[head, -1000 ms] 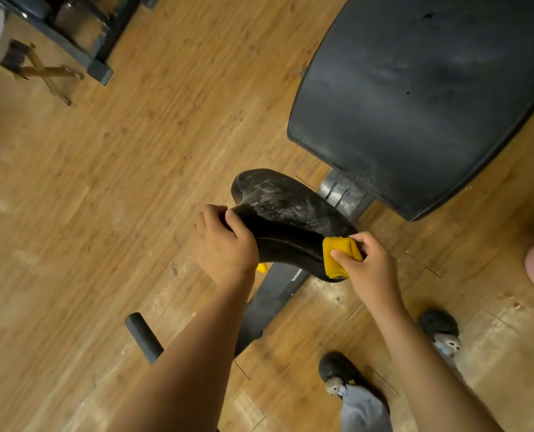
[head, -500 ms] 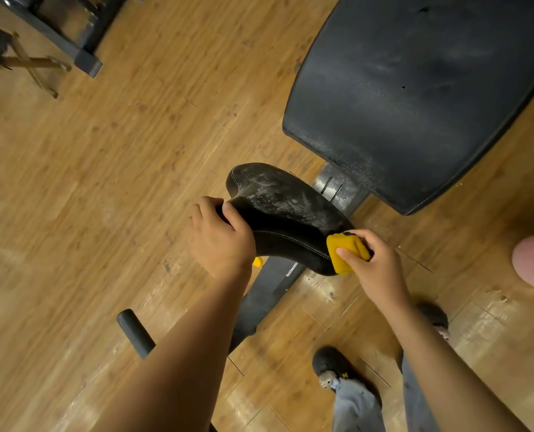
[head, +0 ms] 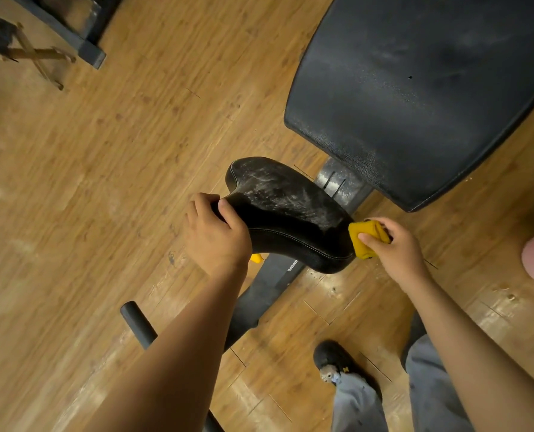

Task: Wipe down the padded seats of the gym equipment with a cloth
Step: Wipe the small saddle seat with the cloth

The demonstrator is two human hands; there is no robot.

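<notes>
A small black padded seat point(head: 286, 201), dusty and smeared white on top, sits at the centre of the head view. My left hand point(head: 217, 233) grips its near-left edge, thumb on top and fingers curled under. My right hand point(head: 396, 247) pinches a folded yellow cloth point(head: 365, 238) and holds it against the seat's right end. Above and to the right lies the large black back pad point(head: 415, 88) of the same bench, also dusty.
The bench's dark frame bar point(head: 259, 300) runs down-left under the seat to a black foot roller point(head: 137, 325). My shoes point(head: 340, 360) and grey trousers stand at the bottom right. Another machine's dark base point(head: 84, 42) sits at the top left on the wooden floor.
My right hand has slid the yellow cloth rightward along the seat's side to its right end. My left hand keeps its grip on the seat.
</notes>
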